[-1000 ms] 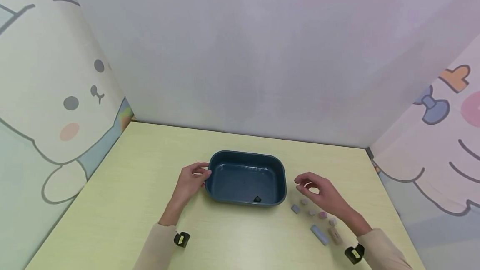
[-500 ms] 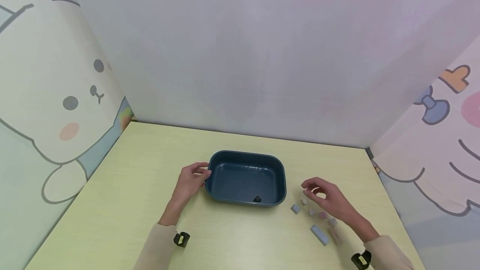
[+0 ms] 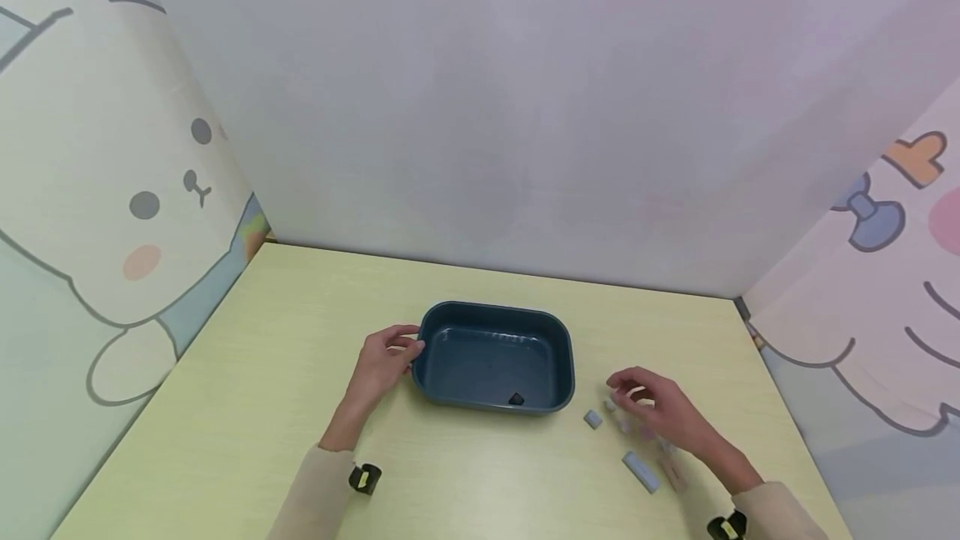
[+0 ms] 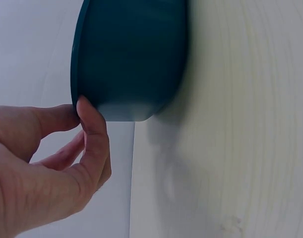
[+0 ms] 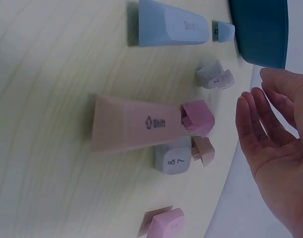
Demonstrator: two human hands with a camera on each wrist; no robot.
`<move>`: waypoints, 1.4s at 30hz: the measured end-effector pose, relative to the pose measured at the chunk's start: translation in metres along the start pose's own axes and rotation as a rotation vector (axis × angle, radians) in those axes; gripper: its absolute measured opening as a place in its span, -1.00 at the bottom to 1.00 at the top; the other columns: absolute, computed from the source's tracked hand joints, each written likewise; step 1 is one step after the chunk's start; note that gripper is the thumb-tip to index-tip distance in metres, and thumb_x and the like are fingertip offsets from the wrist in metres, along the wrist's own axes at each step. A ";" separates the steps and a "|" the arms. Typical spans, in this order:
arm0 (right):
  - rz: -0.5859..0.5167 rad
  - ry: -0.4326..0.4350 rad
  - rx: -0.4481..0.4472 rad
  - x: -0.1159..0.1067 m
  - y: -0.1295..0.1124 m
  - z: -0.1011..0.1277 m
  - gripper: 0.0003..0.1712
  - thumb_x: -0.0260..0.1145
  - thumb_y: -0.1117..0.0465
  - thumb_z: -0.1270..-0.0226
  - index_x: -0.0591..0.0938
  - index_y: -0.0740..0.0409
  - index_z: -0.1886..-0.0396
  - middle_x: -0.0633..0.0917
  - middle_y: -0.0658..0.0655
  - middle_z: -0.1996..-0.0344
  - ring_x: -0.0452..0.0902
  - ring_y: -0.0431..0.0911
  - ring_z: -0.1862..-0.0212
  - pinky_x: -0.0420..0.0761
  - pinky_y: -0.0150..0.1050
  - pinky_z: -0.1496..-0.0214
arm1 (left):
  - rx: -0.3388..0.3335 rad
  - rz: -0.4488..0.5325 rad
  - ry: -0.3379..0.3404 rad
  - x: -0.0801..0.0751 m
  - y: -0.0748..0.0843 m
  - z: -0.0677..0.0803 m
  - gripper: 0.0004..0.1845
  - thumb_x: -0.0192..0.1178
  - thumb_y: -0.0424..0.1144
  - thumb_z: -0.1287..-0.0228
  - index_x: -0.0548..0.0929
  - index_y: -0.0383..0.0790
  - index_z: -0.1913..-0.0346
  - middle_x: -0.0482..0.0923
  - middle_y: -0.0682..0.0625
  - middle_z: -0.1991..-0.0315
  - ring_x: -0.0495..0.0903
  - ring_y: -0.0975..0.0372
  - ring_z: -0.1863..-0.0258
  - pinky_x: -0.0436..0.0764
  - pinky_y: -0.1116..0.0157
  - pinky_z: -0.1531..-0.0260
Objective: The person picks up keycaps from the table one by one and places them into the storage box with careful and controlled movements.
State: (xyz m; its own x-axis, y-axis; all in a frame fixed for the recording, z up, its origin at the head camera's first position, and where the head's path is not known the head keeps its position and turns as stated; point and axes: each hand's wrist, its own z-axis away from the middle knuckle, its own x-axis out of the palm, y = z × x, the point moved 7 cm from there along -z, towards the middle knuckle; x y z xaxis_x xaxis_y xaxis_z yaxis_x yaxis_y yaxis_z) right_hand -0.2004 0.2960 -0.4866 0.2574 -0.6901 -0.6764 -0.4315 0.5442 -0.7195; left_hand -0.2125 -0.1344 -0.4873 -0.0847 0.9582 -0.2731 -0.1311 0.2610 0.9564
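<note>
**Hands at the tray and the loose keycaps**

A dark blue tray [image 3: 492, 357] sits near the middle of the bench [image 3: 262, 407], its long axis running left to right, parallel to the far edge. One small dark keycap [image 3: 515, 398] lies inside it, against the near wall.

The left hand [image 3: 382, 365] is at the tray's left end — thumb and forefinger pinch the rim [image 4: 78, 106] there, the other fingers loosely curled behind.

The right hand [image 3: 660, 407] hovers over a scatter of keycaps just right of the tray, toward the bench's right edge. Its fingers [image 5: 253, 124] are relaxed and slightly apart, holding nothing.

Under it lie a long blue Shift keycap [image 5: 173, 27] and a long tan Shift keycap [image 5: 134, 124] — in the head view both have their long axes running obliquely from the tray toward the near right corner. Between and around them are a small grey keycap [image 5: 213, 75], a pink keycap [image 5: 197, 116], a grey "7" keycap [image 5: 172, 157] and another pink one [image 5: 163, 225]. A small blue keycap [image 3: 593, 418] lies nearest the tray.
</note>
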 end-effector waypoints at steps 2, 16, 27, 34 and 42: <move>-0.010 -0.009 0.013 0.002 0.001 0.001 -0.77 0.36 0.36 -0.43 0.66 0.25 -0.04 0.74 0.14 0.11 0.66 -0.21 0.12 0.68 -0.32 0.10 | -0.004 0.001 0.001 0.000 0.000 0.000 -0.68 0.32 -0.37 -0.39 0.67 -0.40 -0.15 0.69 -0.20 0.19 0.72 -0.02 0.32 0.72 0.12 0.33; -0.006 -0.076 -0.076 0.009 0.006 0.003 -0.72 0.41 0.46 -0.33 0.67 0.22 0.00 0.72 0.14 0.12 0.68 -0.14 0.14 0.69 -0.34 0.14 | -0.013 -0.014 -0.001 0.001 0.000 0.000 -0.66 0.32 -0.35 -0.39 0.66 -0.39 -0.16 0.69 -0.20 0.17 0.71 0.02 0.32 0.72 0.14 0.31; 0.016 -0.140 -0.039 0.011 0.008 0.001 -0.73 0.41 0.43 -0.34 0.68 0.19 -0.01 0.73 0.12 0.12 0.65 -0.17 0.15 0.69 -0.31 0.12 | -0.007 -0.007 -0.001 0.001 0.000 -0.001 -0.67 0.33 -0.36 -0.38 0.66 -0.40 -0.16 0.69 -0.20 0.19 0.72 0.00 0.33 0.72 0.12 0.32; 0.041 -0.131 -0.037 0.011 0.003 0.001 -0.75 0.43 0.38 -0.35 0.69 0.18 0.00 0.73 0.11 0.13 0.67 -0.14 0.13 0.70 -0.30 0.12 | -0.009 0.000 -0.002 0.001 0.002 0.002 -0.66 0.32 -0.38 -0.39 0.65 -0.42 -0.16 0.68 -0.23 0.17 0.72 -0.05 0.28 0.72 0.13 0.33; 0.058 -0.084 -0.036 0.009 -0.001 0.000 -0.73 0.43 0.45 -0.31 0.70 0.19 0.02 0.73 0.12 0.13 0.69 -0.12 0.14 0.72 -0.27 0.10 | -0.002 0.005 -0.001 0.001 0.002 0.003 -0.66 0.31 -0.39 -0.39 0.65 -0.42 -0.17 0.68 -0.22 0.18 0.72 -0.05 0.27 0.71 0.21 0.37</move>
State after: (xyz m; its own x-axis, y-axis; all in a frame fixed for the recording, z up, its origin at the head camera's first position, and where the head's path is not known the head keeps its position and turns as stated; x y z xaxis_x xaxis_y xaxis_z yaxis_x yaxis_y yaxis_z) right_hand -0.1980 0.2892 -0.4914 0.3023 -0.6146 -0.7286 -0.4782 0.5634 -0.6737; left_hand -0.2103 -0.1327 -0.4848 -0.0843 0.9596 -0.2684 -0.1328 0.2561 0.9575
